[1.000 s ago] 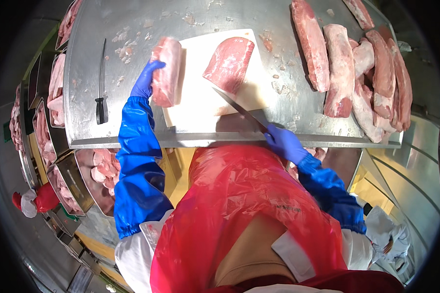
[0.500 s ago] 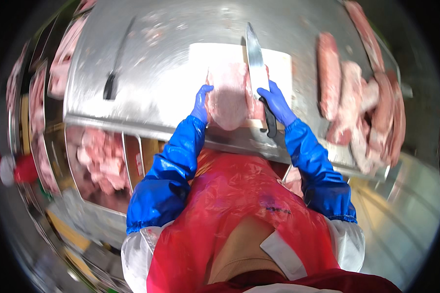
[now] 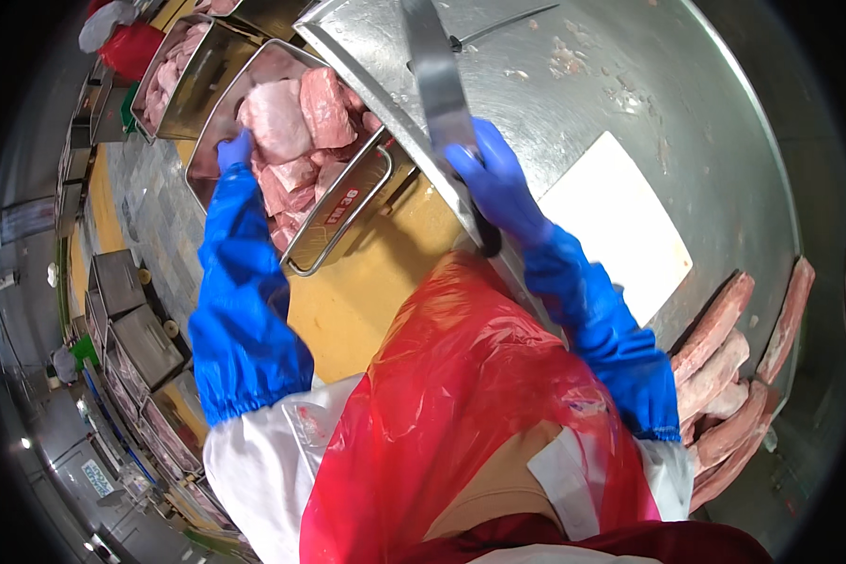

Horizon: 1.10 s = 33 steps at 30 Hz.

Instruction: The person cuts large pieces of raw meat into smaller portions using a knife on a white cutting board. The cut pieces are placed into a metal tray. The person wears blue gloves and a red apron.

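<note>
My left hand (image 3: 236, 151), in a blue glove, is at the near-left edge of a large pale pink piece of meat (image 3: 274, 120). Its fingers curl against that edge, partly hidden. The piece rests on several other chunks in a metal bin (image 3: 296, 258) below the table's left side. My right hand (image 3: 500, 183), also gloved, is wrapped round a knife by its dark handle. The wide knife blade (image 3: 438, 80) points away from me, above the table's edge. To the right of that hand, a white cutting board (image 3: 620, 226) lies on the steel table (image 3: 696, 141).
Long meat strips (image 3: 714, 331) lie at the table's right end. A thin rod with a dark handle (image 3: 503, 25) lies at the far side. Another meat-filled bin (image 3: 177, 80) stands beyond mine. A person in red (image 3: 132, 49) is at the far left.
The view has swung left. The pale piece has gone from the cutting board to the bin with my left hand. My right hand still grips the knife, lifted off the board.
</note>
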### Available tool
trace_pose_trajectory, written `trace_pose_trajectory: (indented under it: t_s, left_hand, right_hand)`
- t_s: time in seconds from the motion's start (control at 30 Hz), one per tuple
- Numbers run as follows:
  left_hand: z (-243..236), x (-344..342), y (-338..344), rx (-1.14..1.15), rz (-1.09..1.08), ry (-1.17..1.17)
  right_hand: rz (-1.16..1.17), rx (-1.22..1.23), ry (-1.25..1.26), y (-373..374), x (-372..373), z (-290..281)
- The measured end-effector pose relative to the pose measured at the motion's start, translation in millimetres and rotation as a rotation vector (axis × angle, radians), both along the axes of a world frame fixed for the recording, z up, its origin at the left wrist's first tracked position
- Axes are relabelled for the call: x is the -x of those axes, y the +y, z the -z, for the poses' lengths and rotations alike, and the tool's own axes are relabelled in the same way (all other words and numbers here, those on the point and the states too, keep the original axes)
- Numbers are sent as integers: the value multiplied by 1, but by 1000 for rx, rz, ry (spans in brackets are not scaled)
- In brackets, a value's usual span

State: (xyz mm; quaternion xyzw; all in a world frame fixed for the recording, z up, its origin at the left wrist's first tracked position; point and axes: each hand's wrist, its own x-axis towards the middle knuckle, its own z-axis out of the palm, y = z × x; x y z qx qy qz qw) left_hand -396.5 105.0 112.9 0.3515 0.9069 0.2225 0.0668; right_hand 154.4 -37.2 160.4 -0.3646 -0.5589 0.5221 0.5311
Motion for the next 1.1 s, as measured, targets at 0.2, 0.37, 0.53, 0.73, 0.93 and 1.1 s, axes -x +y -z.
trace_pose_trajectory:
  t_s: [0.2, 0.37, 0.53, 0.73, 0.93, 1.1]
  left_hand:
    - [151, -329, -15, -509, 958, -589]
    - [66, -585, -202, 722, 1332, -1360]
    - [101, -757, -282, 1067, 1485, -1769]
    - [131, -961, -366, 1039, 1395, -1533]
    - [149, -993, -396, 1028, 1486, -1416]
    - [142, -963, -357, 1125, 1387, -1534]
  right_hand:
    - [391, 366, -290, -118, -128, 97]
    - [875, 539, -324, -276, -234, 125]
    - [1473, 601, -210, -412, -331, 122]
    - [1547, 387, 191, -450, -435, 137]
    - [1489, 329, 324, -398, -501, 177]
    - [1513, 299, 749, -377, -462, 201]
